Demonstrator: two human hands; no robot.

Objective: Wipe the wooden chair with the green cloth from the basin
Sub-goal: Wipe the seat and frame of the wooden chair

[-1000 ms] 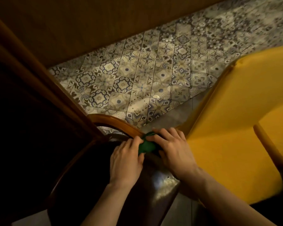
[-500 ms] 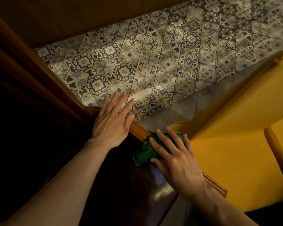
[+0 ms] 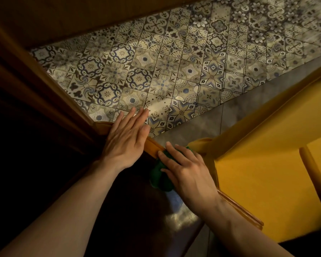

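Green cloth [image 3: 160,176] pinned flat under spread right hand [image 3: 188,173] at wooden chair [image 3: 152,145] seat's far rim; left hand [image 3: 127,143], open and empty, braces rim just beside.

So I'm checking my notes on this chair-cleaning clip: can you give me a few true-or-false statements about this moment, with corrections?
1. The right hand presses the green cloth onto the dark chair seat. True.
2. The left hand holds the cloth too. False: it lies flat and open on the chair's wooden rim.
3. The floor has patterned tiles. True.
4. The yellow chair stands left of the wooden one. False: it is to the right.
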